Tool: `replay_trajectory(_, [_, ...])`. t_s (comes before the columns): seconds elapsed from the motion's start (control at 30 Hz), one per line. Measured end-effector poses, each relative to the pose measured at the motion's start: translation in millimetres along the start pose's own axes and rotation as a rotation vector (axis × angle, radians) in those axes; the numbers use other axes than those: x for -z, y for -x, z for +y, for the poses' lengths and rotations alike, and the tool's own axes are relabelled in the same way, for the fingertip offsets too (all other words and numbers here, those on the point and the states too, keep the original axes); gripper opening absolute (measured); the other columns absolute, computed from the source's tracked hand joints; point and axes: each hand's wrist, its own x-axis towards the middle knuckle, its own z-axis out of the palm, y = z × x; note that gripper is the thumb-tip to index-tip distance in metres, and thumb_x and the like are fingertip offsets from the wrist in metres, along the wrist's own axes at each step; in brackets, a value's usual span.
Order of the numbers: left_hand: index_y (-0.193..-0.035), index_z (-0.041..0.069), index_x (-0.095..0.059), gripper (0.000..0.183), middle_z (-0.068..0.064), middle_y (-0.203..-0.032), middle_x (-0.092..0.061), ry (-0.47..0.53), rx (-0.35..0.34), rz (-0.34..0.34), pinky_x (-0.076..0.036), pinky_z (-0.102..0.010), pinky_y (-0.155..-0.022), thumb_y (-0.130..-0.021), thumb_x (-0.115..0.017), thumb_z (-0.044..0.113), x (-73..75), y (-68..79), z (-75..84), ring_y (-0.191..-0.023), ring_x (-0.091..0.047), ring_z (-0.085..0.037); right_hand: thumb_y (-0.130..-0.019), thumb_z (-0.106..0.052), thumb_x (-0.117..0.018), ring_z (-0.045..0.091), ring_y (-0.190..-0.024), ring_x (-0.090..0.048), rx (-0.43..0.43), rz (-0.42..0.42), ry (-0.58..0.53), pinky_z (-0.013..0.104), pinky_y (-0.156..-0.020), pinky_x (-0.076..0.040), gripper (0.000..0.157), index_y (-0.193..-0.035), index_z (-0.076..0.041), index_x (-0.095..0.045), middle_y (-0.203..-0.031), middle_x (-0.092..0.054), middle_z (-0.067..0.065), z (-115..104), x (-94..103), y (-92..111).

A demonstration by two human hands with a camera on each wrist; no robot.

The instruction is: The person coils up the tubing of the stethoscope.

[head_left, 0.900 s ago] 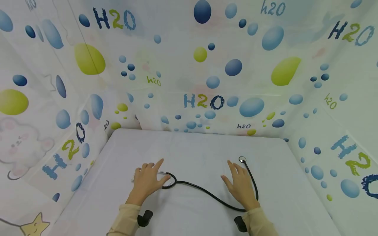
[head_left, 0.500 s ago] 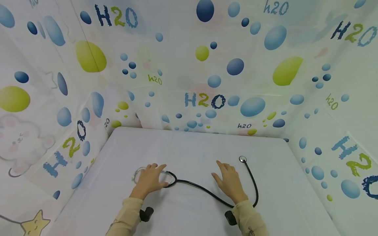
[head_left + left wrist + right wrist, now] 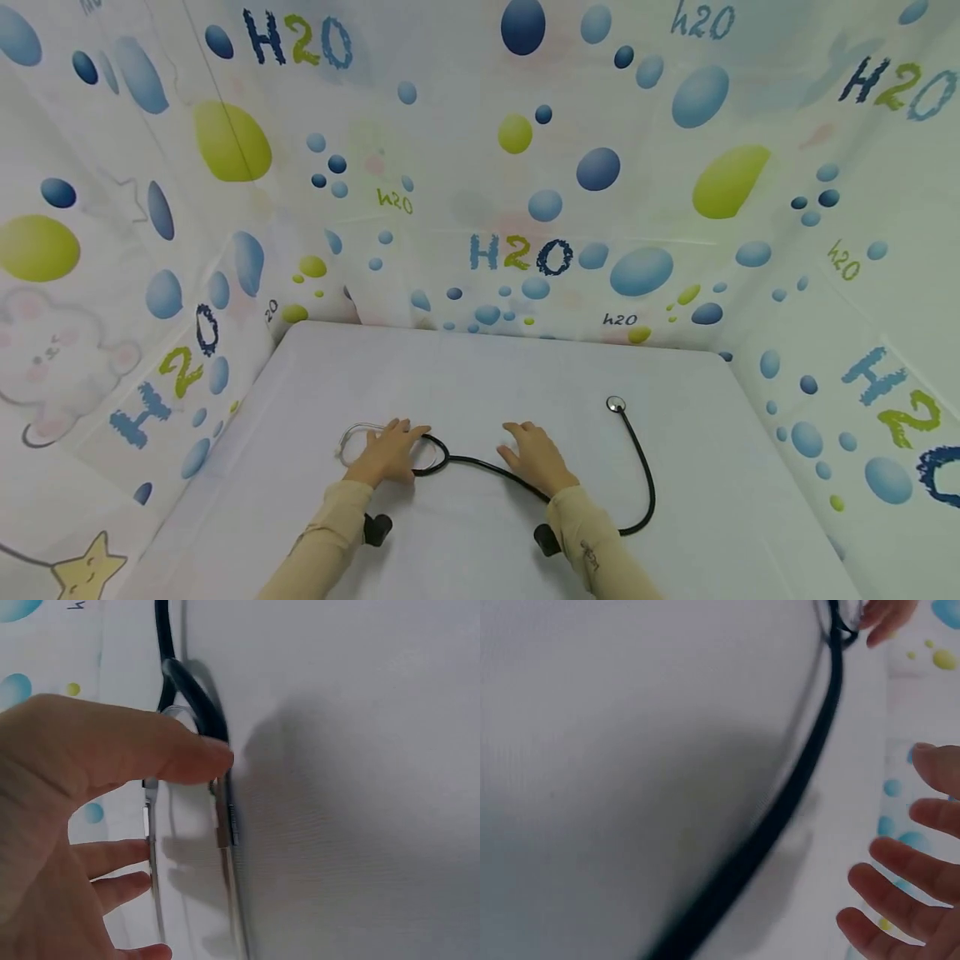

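Observation:
A black stethoscope (image 3: 480,463) lies on the white tabletop, its tube curving right and up to a round metal chest piece (image 3: 616,404). My left hand (image 3: 386,454) is over the headset at the left, partly hiding the metal ear tubes (image 3: 346,439). In the left wrist view the thumb (image 3: 184,754) crosses the near branch by the Y-joint, while the spread fingertips reach the other branch. My right hand (image 3: 538,458) hovers above the middle of the tube, holding nothing. Its fingers are spread and slightly bent, beside the black tube (image 3: 799,776) in the right wrist view.
The white table (image 3: 480,375) backs onto a hanging sheet (image 3: 442,150) printed with blue and green dots and H2O lettering. Similar sheets stand along both sides. Black wrist cameras (image 3: 377,529) sit under the sleeves.
My right hand has moved left from near the chest piece to the middle of the tube. My left hand has shifted slightly right and lower over the headset. The stethoscope lies as before.

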Motion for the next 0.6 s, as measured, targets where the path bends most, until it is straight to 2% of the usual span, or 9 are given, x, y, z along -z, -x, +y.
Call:
replay_trajectory(0.17, [-0.129,0.006,-0.052,0.074,-0.026,-0.126,-0.049,-0.003,0.007,0.001,-0.026,-0.072,-0.093,-0.062,-0.082,0.002,-8.2,-1.9,-4.7,-0.123,-0.04,-0.045,-0.086,-0.02,-0.068,0.026,-0.088,-0.061,0.002,-0.152,0.0,0.038,-0.079,-0.05,0.031,-0.111,-0.002,-0.064,-0.096,-0.063,0.011,-8.5,-18.0,-6.9])
replay_trajectory(0.33, [-0.126,0.002,-0.052,0.074,-0.026,-0.121,-0.051,-0.047,0.017,0.048,-0.023,-0.074,-0.092,-0.06,-0.085,0.007,-14.4,-2.1,-6.8,-0.118,-0.043,-0.045,-0.082,-0.011,-0.071,0.02,-0.081,-0.059,-0.007,-0.195,-0.045,0.033,-0.072,-0.049,0.017,-0.098,-0.006,-0.068,-0.086,-0.063,0.005,-12.8,-27.6,-6.9])
replay_trajectory(0.4, [-0.124,0.002,-0.054,0.073,-0.024,-0.118,-0.052,-0.08,0.023,0.064,-0.02,-0.075,-0.093,-0.06,-0.086,0.011,-16.7,-1.9,-7.6,-0.116,-0.046,-0.044,-0.084,-0.009,-0.069,0.017,-0.079,-0.058,-0.013,-0.172,-0.078,0.031,-0.071,-0.048,0.013,-0.096,-0.008,-0.069,-0.084,-0.063,0.003,-10.8,-27.0,-5.7])
replay_trajectory(0.5, [-0.122,0.001,-0.055,0.073,-0.021,-0.113,-0.055,-0.109,0.015,0.089,-0.02,-0.073,-0.095,-0.058,-0.087,0.015,-19.1,0.7,-6.3,-0.111,-0.049,-0.041,-0.085,-0.007,-0.067,0.014,-0.074,-0.055,0.003,-0.084,-0.129,0.029,-0.067,-0.046,0.011,-0.096,-0.007,-0.07,-0.08,-0.062,0.002,-5.2,-17.9,-4.3])
replay_trajectory(0.6, [-0.119,0.0,-0.056,0.07,-0.019,-0.105,-0.057,-0.09,-0.032,0.135,-0.032,-0.064,-0.092,-0.057,-0.084,0.014,-21.1,5.3,-0.3,-0.101,-0.053,-0.038,-0.085,-0.007,-0.067,0.012,-0.07,-0.051,0.014,0.034,-0.175,0.026,-0.063,-0.044,0.011,-0.096,-0.006,-0.071,-0.078,-0.06,0.002,0.3,0.3,-4.0])
